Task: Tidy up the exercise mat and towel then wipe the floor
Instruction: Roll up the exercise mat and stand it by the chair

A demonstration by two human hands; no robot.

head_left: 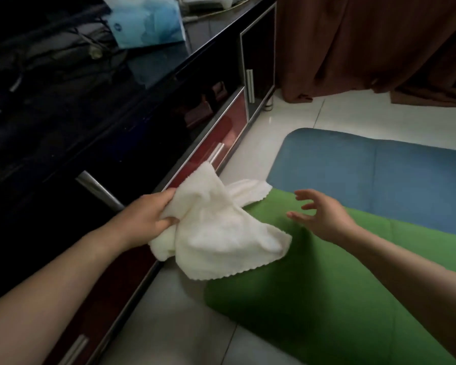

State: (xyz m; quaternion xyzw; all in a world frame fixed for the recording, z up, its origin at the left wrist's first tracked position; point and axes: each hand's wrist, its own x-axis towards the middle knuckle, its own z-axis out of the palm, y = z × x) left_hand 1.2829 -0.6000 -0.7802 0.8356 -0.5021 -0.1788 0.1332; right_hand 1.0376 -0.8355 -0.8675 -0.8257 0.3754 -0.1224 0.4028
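Note:
A white towel (216,227) hangs crumpled in the air over the left edge of the mat. My left hand (148,214) grips it by one bunched end. My right hand (321,214) hovers to the right of the towel with its fingers spread, touching nothing. Below both hands lies the exercise mat, flat on the floor: a green part (313,299) overlaps a blue part (366,175) farther away.
A low black cabinet (116,122) with red drawer fronts and metal handles runs along the left, close to the mat. A tissue box (148,22) stands on its top. Brown curtains (366,43) hang at the back. White floor tiles (174,320) show around the mat.

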